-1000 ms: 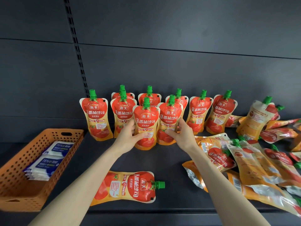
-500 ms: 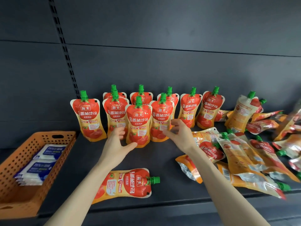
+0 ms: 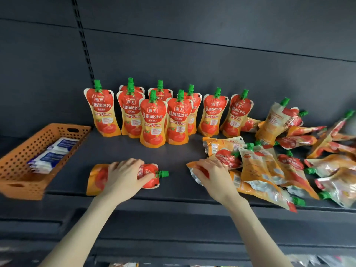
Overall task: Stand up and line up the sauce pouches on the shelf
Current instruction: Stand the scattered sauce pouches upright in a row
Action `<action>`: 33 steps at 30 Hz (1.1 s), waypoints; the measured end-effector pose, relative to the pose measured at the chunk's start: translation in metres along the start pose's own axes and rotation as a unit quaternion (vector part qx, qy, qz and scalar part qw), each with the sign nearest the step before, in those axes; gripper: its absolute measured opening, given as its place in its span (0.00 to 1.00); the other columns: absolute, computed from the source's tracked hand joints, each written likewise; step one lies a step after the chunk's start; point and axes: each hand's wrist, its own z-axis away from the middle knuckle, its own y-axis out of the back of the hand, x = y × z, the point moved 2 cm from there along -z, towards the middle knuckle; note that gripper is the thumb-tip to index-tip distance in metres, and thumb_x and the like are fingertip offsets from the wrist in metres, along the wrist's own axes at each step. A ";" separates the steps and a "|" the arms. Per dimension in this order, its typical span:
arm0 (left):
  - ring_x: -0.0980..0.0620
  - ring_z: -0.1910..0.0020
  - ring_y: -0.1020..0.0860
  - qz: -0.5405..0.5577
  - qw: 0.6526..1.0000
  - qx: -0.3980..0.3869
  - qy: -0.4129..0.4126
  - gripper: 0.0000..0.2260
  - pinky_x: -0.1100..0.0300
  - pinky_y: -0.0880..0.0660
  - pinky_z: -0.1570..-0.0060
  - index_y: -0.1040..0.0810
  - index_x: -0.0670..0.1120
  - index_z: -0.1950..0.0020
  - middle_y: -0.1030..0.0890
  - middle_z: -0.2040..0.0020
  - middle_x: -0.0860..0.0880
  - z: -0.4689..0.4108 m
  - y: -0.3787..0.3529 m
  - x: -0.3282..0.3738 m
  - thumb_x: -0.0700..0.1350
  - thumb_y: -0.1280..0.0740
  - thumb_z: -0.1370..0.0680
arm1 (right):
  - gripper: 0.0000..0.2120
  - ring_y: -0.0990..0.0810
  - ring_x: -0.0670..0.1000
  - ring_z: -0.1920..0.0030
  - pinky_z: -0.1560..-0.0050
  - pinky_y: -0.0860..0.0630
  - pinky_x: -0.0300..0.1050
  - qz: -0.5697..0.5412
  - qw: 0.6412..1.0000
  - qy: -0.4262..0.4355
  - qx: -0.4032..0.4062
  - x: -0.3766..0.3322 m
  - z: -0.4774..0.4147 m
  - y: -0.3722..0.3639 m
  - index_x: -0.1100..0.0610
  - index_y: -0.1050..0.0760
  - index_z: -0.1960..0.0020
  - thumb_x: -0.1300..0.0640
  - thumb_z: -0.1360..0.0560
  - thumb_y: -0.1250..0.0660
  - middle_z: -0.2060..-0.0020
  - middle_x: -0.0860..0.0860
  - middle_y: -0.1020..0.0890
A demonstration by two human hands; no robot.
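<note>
An orange basket (image 3: 45, 140) sits at the far left of the dark shelf (image 3: 119, 151), its near end hanging past the front edge; white and blue packets (image 3: 52, 156) lie stacked inside it. To its right, near the back panel, the standing pouches (image 3: 153, 120) are upright with green caps on top and labels facing forward, in a loose double row rather than a straight line. The two at the centre stand forward of the rest.

Near the shelf's front edge, the lone pouch (image 3: 97, 179) lies flat with its green cap (image 3: 162, 173) pointing right. The left hand (image 3: 123, 176) covers its middle: the fingers (image 3: 133, 163) spread and bend over the far edge, the thumb presses near the neck, and the hand grips the pouch.

Further right, the right hand (image 3: 213, 174) rests on the front pouch (image 3: 192, 168), the nearest of the fallen ones, lying with its silver base toward the left. Its fingers are bent down over that end and hold it.

Beyond this hand the pile of pouches (image 3: 289, 162) spreads to the right edge, lying flat and overlapping at mixed angles. One backward-facing pouch (image 3: 273, 122) stands tilted at the rear of the pile.
</note>
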 end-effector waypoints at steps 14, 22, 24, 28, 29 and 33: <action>0.46 0.33 0.33 -0.026 0.991 -0.120 0.059 0.27 0.47 0.39 0.37 0.33 0.49 0.30 0.32 0.32 0.48 0.014 0.019 0.011 0.62 0.38 0.25 | 0.12 0.34 0.56 0.33 0.35 0.36 0.58 -0.244 0.961 -0.117 0.060 -0.030 0.039 -0.014 0.51 0.21 0.55 0.44 0.34 0.31 0.40 0.52 0.25; 0.48 0.40 0.28 -0.006 0.997 -0.057 0.050 0.22 0.50 0.38 0.40 0.28 0.49 0.39 0.26 0.41 0.49 0.020 0.014 0.011 0.63 0.38 0.26 | 0.48 0.33 0.61 0.36 0.36 0.30 0.54 -0.284 0.906 -0.313 0.010 -0.033 0.034 -0.004 0.58 0.46 0.29 0.51 0.40 0.20 0.35 0.59 0.39; 0.49 0.41 0.27 0.007 0.998 -0.038 0.045 0.21 0.49 0.38 0.40 0.29 0.49 0.42 0.25 0.42 0.50 0.022 0.012 0.010 0.62 0.37 0.26 | 0.49 0.32 0.61 0.36 0.38 0.31 0.52 -0.285 0.898 -0.335 0.004 -0.033 0.031 -0.002 0.58 0.49 0.28 0.51 0.38 0.21 0.35 0.59 0.37; 0.49 0.45 0.25 0.027 0.999 -0.016 0.040 0.17 0.50 0.38 0.43 0.32 0.50 0.49 0.22 0.46 0.52 0.027 0.013 0.013 0.62 0.38 0.25 | 0.39 0.29 0.60 0.36 0.39 0.31 0.51 -0.242 0.907 -0.344 0.027 -0.036 0.026 0.000 0.63 0.44 0.31 0.46 0.31 0.27 0.36 0.59 0.29; 0.49 0.46 0.24 0.030 0.999 -0.015 0.043 0.17 0.50 0.38 0.43 0.32 0.50 0.49 0.22 0.47 0.52 0.027 0.013 0.013 0.62 0.38 0.25 | 0.39 0.28 0.60 0.37 0.40 0.30 0.51 -0.237 0.907 -0.348 0.025 -0.037 0.027 -0.001 0.63 0.43 0.32 0.45 0.31 0.28 0.37 0.59 0.28; 0.51 0.47 0.24 0.064 0.996 0.049 0.033 0.15 0.52 0.39 0.43 0.31 0.51 0.49 0.21 0.49 0.54 0.037 0.012 0.014 0.60 0.35 0.26 | 0.33 0.24 0.60 0.41 0.43 0.28 0.51 -0.259 0.889 -0.374 0.054 -0.031 0.032 0.003 0.61 0.37 0.36 0.47 0.32 0.27 0.41 0.57 0.24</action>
